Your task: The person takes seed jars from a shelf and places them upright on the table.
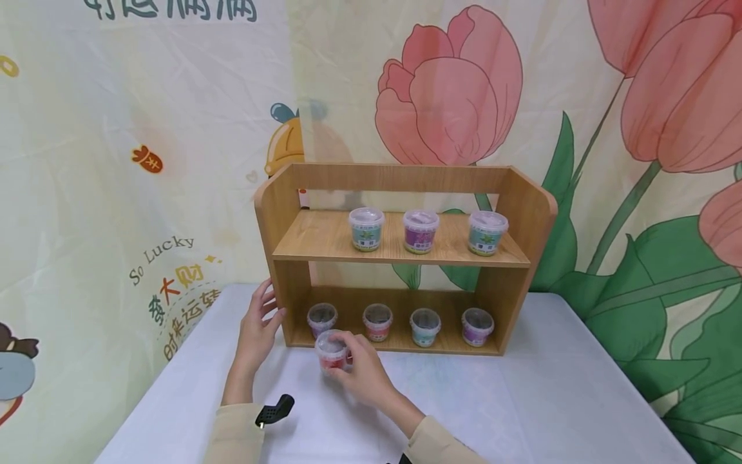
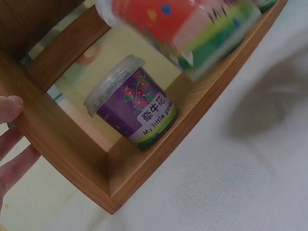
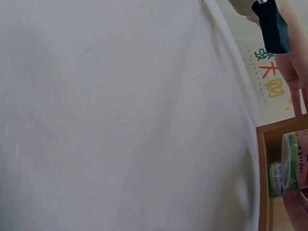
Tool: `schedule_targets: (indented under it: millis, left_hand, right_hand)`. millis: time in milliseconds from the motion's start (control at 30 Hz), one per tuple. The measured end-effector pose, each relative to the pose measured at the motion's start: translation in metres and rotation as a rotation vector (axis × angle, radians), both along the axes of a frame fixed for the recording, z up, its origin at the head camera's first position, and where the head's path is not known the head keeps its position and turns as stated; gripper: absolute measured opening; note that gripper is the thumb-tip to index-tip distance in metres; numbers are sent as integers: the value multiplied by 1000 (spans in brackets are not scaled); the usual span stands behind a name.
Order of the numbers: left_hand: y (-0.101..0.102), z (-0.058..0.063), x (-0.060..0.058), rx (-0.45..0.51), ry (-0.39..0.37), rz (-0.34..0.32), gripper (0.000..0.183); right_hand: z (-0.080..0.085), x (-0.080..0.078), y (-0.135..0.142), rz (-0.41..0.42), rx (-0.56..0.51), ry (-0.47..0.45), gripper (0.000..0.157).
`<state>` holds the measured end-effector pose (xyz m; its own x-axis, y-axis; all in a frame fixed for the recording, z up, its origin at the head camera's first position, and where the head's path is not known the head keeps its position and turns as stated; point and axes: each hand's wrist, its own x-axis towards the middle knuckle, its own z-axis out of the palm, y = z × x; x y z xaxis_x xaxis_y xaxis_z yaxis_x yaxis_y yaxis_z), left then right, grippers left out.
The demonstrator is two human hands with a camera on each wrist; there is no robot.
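In the head view my right hand (image 1: pixel 366 374) grips a small clear-lidded tub with a red label (image 1: pixel 332 356), just in front of the shelf's lower left. The left wrist view shows this red tub (image 2: pixel 192 33) tilted and blurred. My left hand (image 1: pixel 257 328) holds the left side panel of a two-tier wooden shelf (image 1: pixel 400 258), thumb at its front edge and fingers along the outside. A purple-labelled tub (image 2: pixel 137 103) stands inside the lower left corner. In the right wrist view, the held tub (image 3: pixel 297 159) and some fingers (image 3: pixel 294 211) show at the right edge.
On the upper tier stand a teal tub (image 1: pixel 366 229), a purple tub (image 1: pixel 420 231) and another teal tub (image 1: pixel 488 232). Below are a red tub (image 1: pixel 378 322), a blue tub (image 1: pixel 426 327) and a purple tub (image 1: pixel 478 327). A white cloth (image 1: pixel 464 399) covers the table before a printed backdrop.
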<state>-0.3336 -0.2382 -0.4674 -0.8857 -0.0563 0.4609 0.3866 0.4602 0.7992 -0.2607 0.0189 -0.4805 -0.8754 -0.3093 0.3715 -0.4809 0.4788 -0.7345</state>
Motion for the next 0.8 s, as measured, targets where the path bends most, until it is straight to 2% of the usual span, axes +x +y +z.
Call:
schedule_targets:
  millis: [100, 333, 800]
  left_hand:
    - [1, 1, 1, 3, -4, -4, 84]
    - [1, 4, 2, 3, -12, 0, 84]
    - [1, 2, 0, 2, -6, -4, 84]
  right_hand:
    - [-9, -1, -4, -20, -12, -15, 56]
    - [-24, -5, -15, -52, -6, 29, 54]
    - [-25, -2, -30, -36, -10, -24, 52]
